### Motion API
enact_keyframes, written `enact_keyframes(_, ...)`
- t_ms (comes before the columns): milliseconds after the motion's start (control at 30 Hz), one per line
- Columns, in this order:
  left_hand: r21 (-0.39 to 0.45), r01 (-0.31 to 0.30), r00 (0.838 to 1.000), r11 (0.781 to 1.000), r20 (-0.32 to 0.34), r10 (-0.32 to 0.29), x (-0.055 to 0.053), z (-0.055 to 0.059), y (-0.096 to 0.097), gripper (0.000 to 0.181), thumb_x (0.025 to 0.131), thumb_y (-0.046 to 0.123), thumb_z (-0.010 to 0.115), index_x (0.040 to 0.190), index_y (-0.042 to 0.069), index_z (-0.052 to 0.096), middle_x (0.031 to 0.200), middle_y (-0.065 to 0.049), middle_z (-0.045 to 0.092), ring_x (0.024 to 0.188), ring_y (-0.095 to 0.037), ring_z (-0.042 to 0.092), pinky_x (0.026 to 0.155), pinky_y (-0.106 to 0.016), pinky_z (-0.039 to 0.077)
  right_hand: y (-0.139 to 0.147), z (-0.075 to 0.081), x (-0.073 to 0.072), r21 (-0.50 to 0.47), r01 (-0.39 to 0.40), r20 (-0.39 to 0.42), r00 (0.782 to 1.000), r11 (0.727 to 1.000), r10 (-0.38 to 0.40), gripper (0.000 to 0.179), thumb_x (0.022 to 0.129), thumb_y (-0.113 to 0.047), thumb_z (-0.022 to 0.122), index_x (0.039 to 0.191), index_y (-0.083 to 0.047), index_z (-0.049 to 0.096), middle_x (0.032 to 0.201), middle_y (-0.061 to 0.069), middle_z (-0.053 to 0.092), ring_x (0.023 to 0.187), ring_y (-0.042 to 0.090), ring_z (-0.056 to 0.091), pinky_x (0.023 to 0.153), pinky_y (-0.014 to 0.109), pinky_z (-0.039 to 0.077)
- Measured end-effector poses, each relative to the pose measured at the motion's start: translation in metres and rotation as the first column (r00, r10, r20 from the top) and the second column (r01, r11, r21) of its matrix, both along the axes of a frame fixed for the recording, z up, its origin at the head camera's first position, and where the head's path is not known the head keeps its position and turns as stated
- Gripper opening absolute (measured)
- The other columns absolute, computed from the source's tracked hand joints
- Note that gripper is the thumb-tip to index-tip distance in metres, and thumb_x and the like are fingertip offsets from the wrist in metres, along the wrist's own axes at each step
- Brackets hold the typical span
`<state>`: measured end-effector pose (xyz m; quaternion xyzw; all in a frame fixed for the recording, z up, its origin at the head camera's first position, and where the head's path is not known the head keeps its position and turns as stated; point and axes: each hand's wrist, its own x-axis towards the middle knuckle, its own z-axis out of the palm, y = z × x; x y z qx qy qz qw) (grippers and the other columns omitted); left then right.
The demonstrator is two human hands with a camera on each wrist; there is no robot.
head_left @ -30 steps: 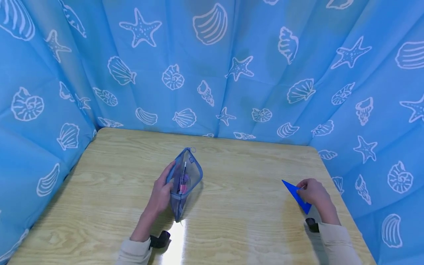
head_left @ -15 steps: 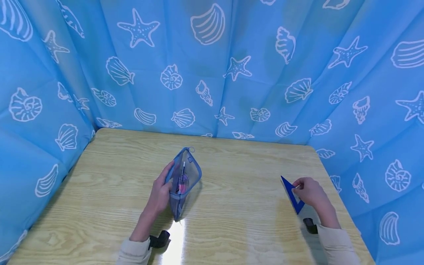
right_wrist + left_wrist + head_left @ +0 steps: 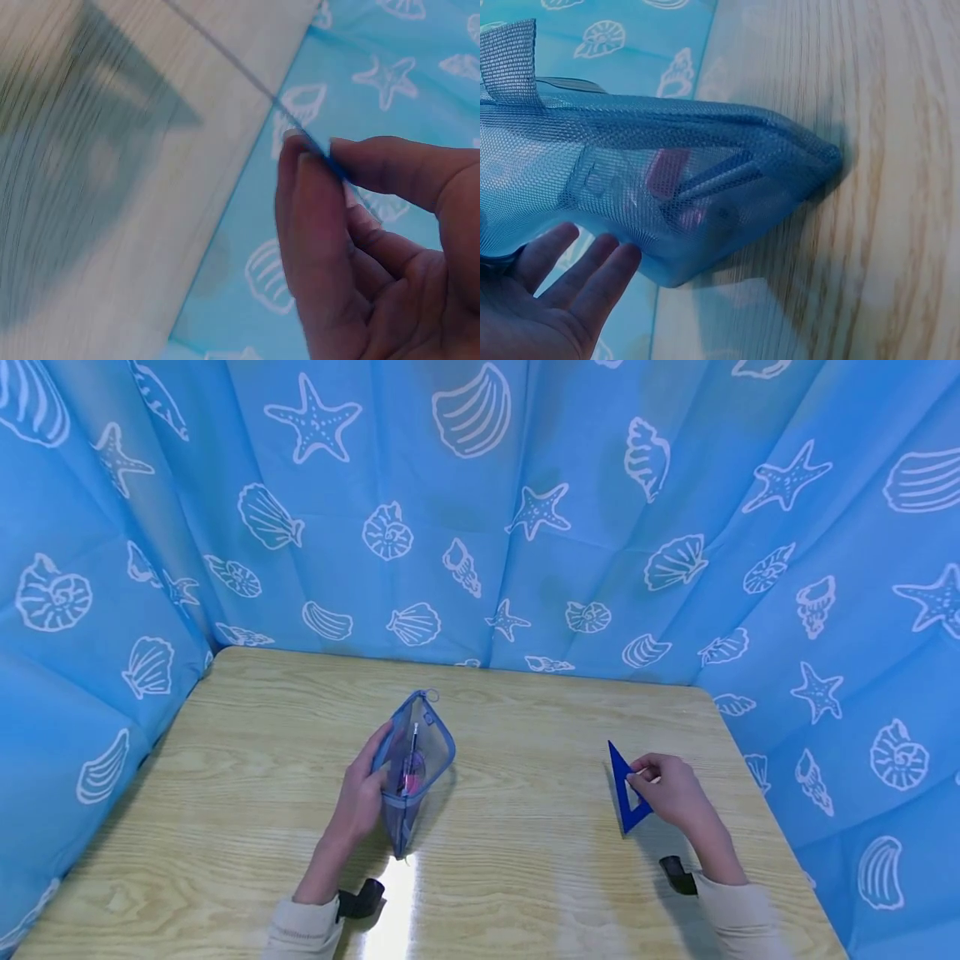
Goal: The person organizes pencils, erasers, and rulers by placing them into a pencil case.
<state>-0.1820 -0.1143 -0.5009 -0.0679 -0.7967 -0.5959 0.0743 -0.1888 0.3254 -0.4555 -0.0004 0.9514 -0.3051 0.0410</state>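
Observation:
A blue mesh pencil case (image 3: 431, 768) stands unzipped on the table, its mouth spread wide. My left hand (image 3: 358, 797) grips its left side, thumb at the opening and fingers along the outer wall. Through the mesh a pen (image 3: 413, 747) and some pink and purple items (image 3: 667, 172) show, too blurred to name. Over the right part of the table my right hand (image 3: 671, 789) pinches a blue set square (image 3: 622, 789) between thumb and fingertips. In the right wrist view that set square (image 3: 247, 75) appears edge-on as a thin line, held above the table.
The light wooden table (image 3: 510, 877) has a bright glare patch near its front. A blue curtain (image 3: 450, 510) with white shell prints encloses the back and both sides. Each wrist carries a small black camera (image 3: 363, 900).
My right hand has carried the set square leftward toward the table's middle, turning it more upright. The left hand and the pencil case have stayed in place.

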Motion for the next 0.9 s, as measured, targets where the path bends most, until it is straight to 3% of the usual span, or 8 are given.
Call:
enact_keyframes(300, 0.0, -0.002, 1.0, 1.0, 0.005, 0.002, 0.002, 0.002, -0.002, 0.074, 0.086, -0.001, 0.04, 0.159, 0.009, 0.034, 0.156, -0.018, 0.045, 0.146, -0.043, 0.036, 0.116, -0.062, 0.028, -0.03, -0.001, -0.001, -0.136, -0.028, -0.045, 0.999, 0.99, 0.022, 0.02, 0.098, -0.01, 0.062, 0.111, 0.005, 0.067, 0.087, 0.009, 0.068, 0.079, 0.02, 0.064, 0.062, 0.028, 0.05)
enact_keyframes(433, 0.012, -0.005, 1.0, 1.0, -0.003, 0.005, 0.003, 0.002, -0.001, 0.074, 0.086, -0.001, 0.04, 0.158, 0.009, 0.035, 0.157, -0.02, 0.043, 0.145, -0.044, 0.038, 0.115, -0.063, 0.029, -0.038, -0.005, -0.004, -0.198, -0.006, -0.057, 0.998, 0.98, -0.005, 0.023, 0.098, -0.012, 0.062, 0.113, 0.005, 0.066, 0.09, 0.011, 0.068, 0.078, 0.019, 0.064, 0.062, 0.027, 0.051)
enact_keyframes(667, 0.015, -0.006, 1.0, 1.0, -0.011, 0.006, 0.002, 0.002, 0.0, 0.073, 0.086, -0.001, 0.04, 0.158, 0.009, 0.035, 0.157, -0.019, 0.044, 0.146, -0.042, 0.036, 0.117, -0.061, 0.028, -0.052, -0.016, -0.008, -0.39, 0.089, 0.017, 0.996, 0.917, -0.09, 0.031, 0.1, -0.014, 0.061, 0.123, 0.007, 0.062, 0.096, 0.014, 0.066, 0.074, 0.016, 0.064, 0.064, 0.037, 0.061)
enact_keyframes(900, 0.004, -0.024, 1.0, 1.0, -0.004, 0.024, 0.003, 0.001, -0.001, 0.074, 0.084, -0.001, 0.04, 0.157, 0.009, 0.037, 0.157, -0.021, 0.043, 0.146, -0.043, 0.037, 0.116, -0.062, 0.028, -0.064, -0.029, -0.01, -0.481, 0.09, 0.046, 0.996, 0.872, -0.078, 0.033, 0.103, -0.014, 0.056, 0.129, 0.007, 0.056, 0.095, 0.013, 0.066, 0.074, 0.017, 0.071, 0.068, 0.042, 0.062)
